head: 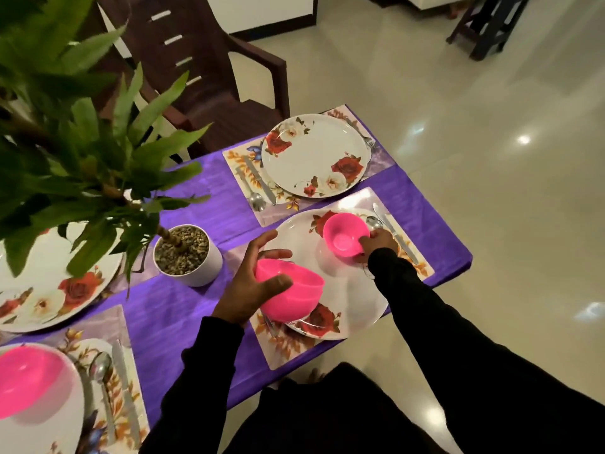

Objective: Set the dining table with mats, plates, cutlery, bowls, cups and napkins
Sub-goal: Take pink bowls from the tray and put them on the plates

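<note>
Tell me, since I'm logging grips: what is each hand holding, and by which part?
The left hand grips a pink bowl around its outer wall. The right hand pinches a smaller pink bowl at its rim, above the plate.

Left hand (pixel 250 283) gripping pink bowl (pixel 291 294), right hand (pixel 378 242) seemingly holding second bowl (pixel 345 235) over plate (pixel 357 296)

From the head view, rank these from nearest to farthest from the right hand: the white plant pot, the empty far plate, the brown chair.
1. White plant pot, left of the right hand, mid-table.
2. Empty far plate, beyond it.
3. Brown chair, off the table's far side.
</note>
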